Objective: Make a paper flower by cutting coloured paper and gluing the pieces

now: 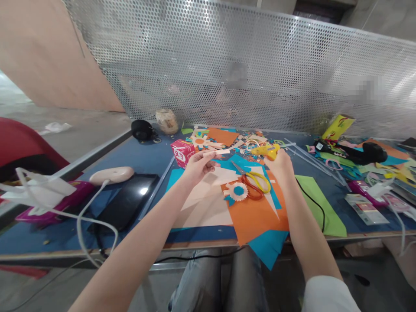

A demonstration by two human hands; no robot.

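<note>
My left hand pinches a narrow strip of pale paper between thumb and fingers. My right hand is wrapped round a yellow hot glue gun, its nozzle pointing left toward the strip but apart from it. Below and between the hands lie scissors with yellow and orange handles, blades partly spread. A paper rosette with a blue centre rests on orange paper. Pale paper sheets spread under my left hand. A pink box stands just left of that hand.
Another rosette and paper scraps cover the back of the table. Clear glue sticks lie right of my right hand. A black tablet-like device and a white cable are at left, green paper at right.
</note>
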